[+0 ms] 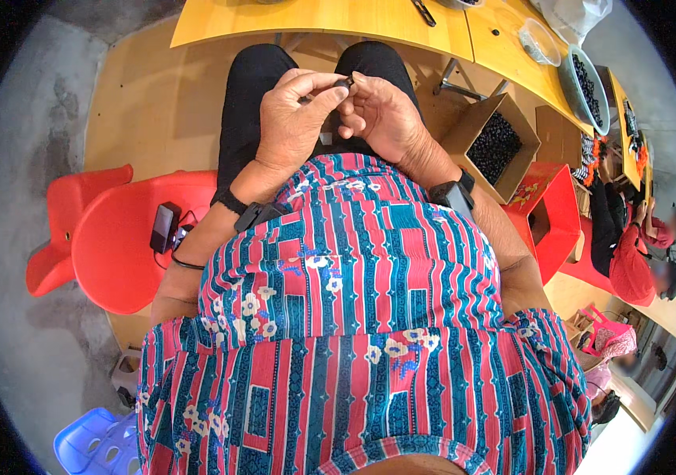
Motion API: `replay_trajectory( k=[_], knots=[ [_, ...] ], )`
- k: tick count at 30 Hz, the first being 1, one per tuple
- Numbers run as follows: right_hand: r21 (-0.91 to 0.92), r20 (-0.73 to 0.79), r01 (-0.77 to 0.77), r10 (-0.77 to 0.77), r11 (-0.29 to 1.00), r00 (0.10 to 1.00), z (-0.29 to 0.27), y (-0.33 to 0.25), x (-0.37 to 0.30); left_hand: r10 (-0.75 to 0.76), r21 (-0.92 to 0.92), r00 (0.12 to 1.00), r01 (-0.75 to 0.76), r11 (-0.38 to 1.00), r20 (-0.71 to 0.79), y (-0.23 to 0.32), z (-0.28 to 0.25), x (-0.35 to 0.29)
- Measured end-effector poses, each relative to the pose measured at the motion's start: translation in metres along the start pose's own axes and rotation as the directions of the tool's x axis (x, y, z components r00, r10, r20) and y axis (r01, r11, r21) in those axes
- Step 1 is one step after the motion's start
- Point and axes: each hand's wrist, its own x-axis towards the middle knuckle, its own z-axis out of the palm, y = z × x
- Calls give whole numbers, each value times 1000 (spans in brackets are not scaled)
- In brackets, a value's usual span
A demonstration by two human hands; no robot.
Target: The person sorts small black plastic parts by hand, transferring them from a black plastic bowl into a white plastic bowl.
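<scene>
Above my lap, my left hand [292, 117] and my right hand [385, 117] meet fingertip to fingertip. Between them is a small black part [344, 82], mostly covered by my fingers; its exact kind is too small to make out. My left thumb and forefinger pinch it from the left. From the other side, the right thumb and fingertips close on its right end, the other right fingers curled. A cardboard box [529, 141] holding many small black pieces [498, 149] stands on the floor to the right of my knees.
Ahead runs a yellow table [338, 17] with a dark tool [424, 12], a clear bowl [539, 41] and a basin [607, 117] of black pieces. Red chairs [116, 245] with a phone [165, 228] stand left, a red stool [539, 206] right. Other people [630, 261] sit far right.
</scene>
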Motion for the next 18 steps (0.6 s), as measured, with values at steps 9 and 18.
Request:
replay_trajectory(
  k=[9, 18],
  knots=[
    [-41, -17, -49, 48, 998, 999, 2, -6, -1, -31, 22, 999, 30, 999, 20, -2, -2, 0],
    [4, 28, -102, 102, 995, 994, -1, -8, -2, -57, 50, 995, 54, 997, 78, 0, -6, -1]
  ],
)
